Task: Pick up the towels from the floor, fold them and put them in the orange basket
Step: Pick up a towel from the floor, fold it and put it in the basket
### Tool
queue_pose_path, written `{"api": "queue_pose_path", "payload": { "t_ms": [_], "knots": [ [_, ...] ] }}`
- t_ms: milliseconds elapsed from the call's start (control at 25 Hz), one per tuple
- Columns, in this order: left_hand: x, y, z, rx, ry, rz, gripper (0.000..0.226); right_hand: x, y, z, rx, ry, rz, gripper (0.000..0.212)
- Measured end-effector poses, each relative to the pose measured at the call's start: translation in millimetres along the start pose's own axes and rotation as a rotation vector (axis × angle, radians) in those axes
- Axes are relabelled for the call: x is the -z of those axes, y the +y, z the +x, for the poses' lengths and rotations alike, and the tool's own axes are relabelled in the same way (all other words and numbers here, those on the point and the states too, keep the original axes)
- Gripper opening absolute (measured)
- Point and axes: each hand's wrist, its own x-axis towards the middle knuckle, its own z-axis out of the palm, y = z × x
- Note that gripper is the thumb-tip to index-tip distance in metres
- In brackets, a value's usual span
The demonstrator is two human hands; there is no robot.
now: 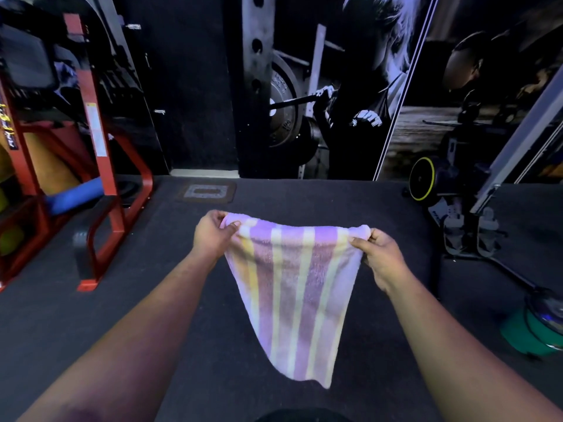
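Note:
A towel (294, 296) with purple, white and yellow stripes hangs in the air in front of me, above the dark floor. My left hand (213, 234) pinches its top left corner. My right hand (379, 254) pinches its top right corner. The top edge is stretched between the two hands and the rest hangs down to a narrow bottom end. No orange basket shows in the head view.
A red metal rack (100, 166) holding a blue roll (73, 197) stands at the left. Gym equipment with a yellow-rimmed wheel (422, 178) is at the right, and a green object (536, 330) sits low right. A dark wall with posters lies ahead.

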Motion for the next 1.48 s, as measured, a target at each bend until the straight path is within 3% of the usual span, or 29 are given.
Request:
{"api": "queue_pose_path", "payload": {
  "t_ms": [80, 240, 360, 480, 600, 760, 840, 960, 1040, 1120, 1160, 1280, 1320, 1400, 1480],
  "knots": [
    [1.8, 3.5, -2.5, -0.016, 0.016, -0.041, 0.033, 3.5, -1.2, 1.6, 0.09, 0.103, -0.13, 0.018],
    [-0.1, 7.9, -1.4, -0.104, -0.029, -0.013, 0.024, 10.0, -0.5, 8.6, 0.204, 0.205, -0.48, 0.013],
    [1.7, 10.0, -3.0, -0.063, -0.213, -0.11, 0.046, 16.2, -0.8, 8.9, 0.202, 0.195, -0.589, 0.021],
    [6.0, 10.1, 0.8, -0.178, -0.235, 0.224, 0.048, 19.1, -1.4, 7.8, 0.217, 0.083, -0.587, 0.036],
    [9.5, 12.0, 3.4, -0.38, -0.155, 0.64, 0.026, 20.2, 1.3, 11.4, 0.258, 0.039, -0.796, 0.02],
    [11.5, 11.6, 2.6, -0.288, -0.054, 0.714, 0.015, 27.7, 5.7, 13.9, 0.268, 0.115, -1.005, 0.002],
    [12.1, 12.7, 1.8, -0.261, -0.023, 0.469, 0.009, 27.8, 6.0, 15.5, 0.29, 0.123, -0.853, 0.005],
    [12.8, 28.4, -6.3, -0.082, -0.142, -0.201, 0.01, 17.4, -16.0, 3.3, 0.28, 0.1, -0.139, 0.013],
    [9.0, 45.8, -12.1, -0.051, -0.166, -0.414, 0.012, 13.8, -26.7, -4.5, 0.316, -0.013, 0.197, 0.017],
    [5.2, 74.6, -13.3, -0.082, -0.156, -0.499, 0.014, 6.6, -21.9, -15.5, 0.244, -0.182, -0.022, 0.038],
    [3.6, 90.6, -12.1, -0.092, -0.132, -0.553, 0.014, 3.7, -15.0, -22.0, 0.175, -0.205, -0.149, 0.038],
    [12.3, 115.8, -8.9, -0.119, -0.126, -0.777, 0.02, -0.7, -13.7, -28.8, 0.138, -0.093, -0.119, 0.022],
    [15.8, 107.1, -7.6, -0.148, -0.209, -0.72, 0.032, -2.3, -23.2, -24.3, 0.137, -0.068, -0.067, 0.017],
    [17.6, 72.8, -27.4, -0.098, -0.422, -0.355, 0.054, -5.9, -44.3, -17.7, 0.066, -0.09, -0.023, 0.014],
    [14.3, 50.3, -51.5, -0.055, -0.521, -0.103, 0.063, -4.8, -61.1, -16.1, -0.055, -0.132, -0.013, 0.01]
  ]
}}
